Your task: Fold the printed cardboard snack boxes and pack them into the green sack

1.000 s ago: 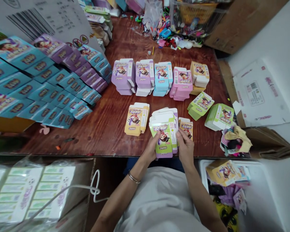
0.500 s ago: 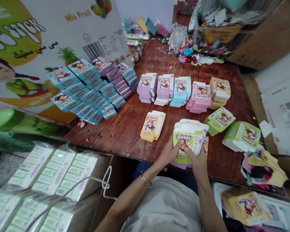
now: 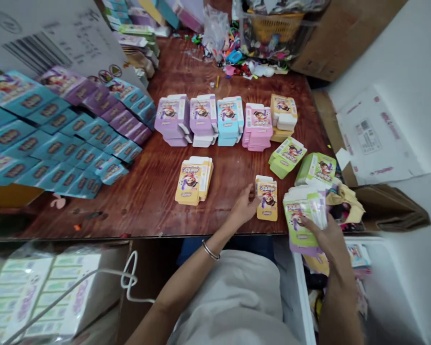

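My right hand (image 3: 325, 235) grips a thick stack of flattened green and purple cartons (image 3: 303, 218) at the table's right front edge, thumb on top. My left hand (image 3: 247, 205), a metal bangle on its wrist, is beside the left edge of a small yellow carton pile (image 3: 267, 201), its fingers curled and apart; nothing shows between them. Another yellow carton stack (image 3: 192, 181) lies farther left. Behind stand carton stacks: two purple, a blue one (image 3: 230, 120), a pink one (image 3: 257, 125) and a yellow one (image 3: 283, 114). Green stacks (image 3: 288, 155) lie at the right.
Blue and purple boxes (image 3: 68, 129) are piled at the left against a large printed carton (image 3: 57, 28). Small toys and a yellow basket (image 3: 275, 28) are at the back. Below the table are wrapped boxes (image 3: 50, 292) at left and a white bin (image 3: 300, 297) at right.
The view has shifted right. My left hand has let go of the green and purple stack; my right hand has carried it rightward, uncovering the small yellow pile.
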A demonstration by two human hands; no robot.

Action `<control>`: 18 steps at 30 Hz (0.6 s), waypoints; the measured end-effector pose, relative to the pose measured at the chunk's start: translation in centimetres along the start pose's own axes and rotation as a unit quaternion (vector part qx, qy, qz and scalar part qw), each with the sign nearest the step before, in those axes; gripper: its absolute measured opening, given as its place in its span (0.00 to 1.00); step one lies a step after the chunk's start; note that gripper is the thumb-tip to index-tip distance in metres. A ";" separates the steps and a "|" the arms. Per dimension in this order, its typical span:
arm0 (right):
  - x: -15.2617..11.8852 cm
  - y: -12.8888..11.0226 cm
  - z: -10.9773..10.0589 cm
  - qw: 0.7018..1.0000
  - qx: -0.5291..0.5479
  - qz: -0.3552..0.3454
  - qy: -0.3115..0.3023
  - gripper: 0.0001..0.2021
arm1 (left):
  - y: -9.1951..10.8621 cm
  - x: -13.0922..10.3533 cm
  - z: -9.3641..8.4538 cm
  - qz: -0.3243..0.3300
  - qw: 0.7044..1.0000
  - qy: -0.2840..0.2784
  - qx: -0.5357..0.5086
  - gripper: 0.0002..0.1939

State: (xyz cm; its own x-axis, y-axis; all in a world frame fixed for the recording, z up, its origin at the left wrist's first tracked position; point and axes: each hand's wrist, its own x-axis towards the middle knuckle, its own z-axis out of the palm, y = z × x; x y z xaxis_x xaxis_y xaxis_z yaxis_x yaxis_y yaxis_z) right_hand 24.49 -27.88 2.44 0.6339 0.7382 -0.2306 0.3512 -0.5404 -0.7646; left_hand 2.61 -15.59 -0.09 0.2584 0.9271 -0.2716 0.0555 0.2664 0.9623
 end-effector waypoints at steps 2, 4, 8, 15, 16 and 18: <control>0.1 -0.3 1.6 0.993 0.089 0.071 -0.041 0.30 | 0.1 -0.1 1.1 0.009 1.000 -0.009 0.016 0.27; -0.1 -1.0 3.3 0.976 0.169 0.120 -0.073 0.31 | 0.1 0.0 1.8 0.014 0.999 0.000 0.033 0.31; -0.5 -2.3 6.0 0.950 0.250 0.098 -0.159 0.35 | -0.3 0.5 1.5 0.013 0.999 0.029 -0.003 0.35; 1.6 -1.8 5.3 0.963 0.224 0.086 -0.123 0.38 | -0.8 -0.1 -2.9 -0.005 0.994 0.105 0.015 0.34; 2.1 -1.4 4.7 0.973 0.192 0.074 -0.101 0.39 | -0.8 -0.3 -3.4 -0.009 0.994 0.105 0.017 0.35; 2.8 -0.9 3.6 0.992 0.105 0.040 -0.054 0.41 | -0.8 -0.7 -3.9 -0.017 0.995 0.099 0.015 0.36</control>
State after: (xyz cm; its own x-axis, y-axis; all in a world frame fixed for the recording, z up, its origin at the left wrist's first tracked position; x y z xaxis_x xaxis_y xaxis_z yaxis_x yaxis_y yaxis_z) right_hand 23.51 -23.86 0.26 0.5725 0.7417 -0.3493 0.1447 -0.5108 -0.8474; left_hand -1.39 -15.43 -0.71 0.0612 0.9522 -0.2994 0.0909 0.2934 0.9517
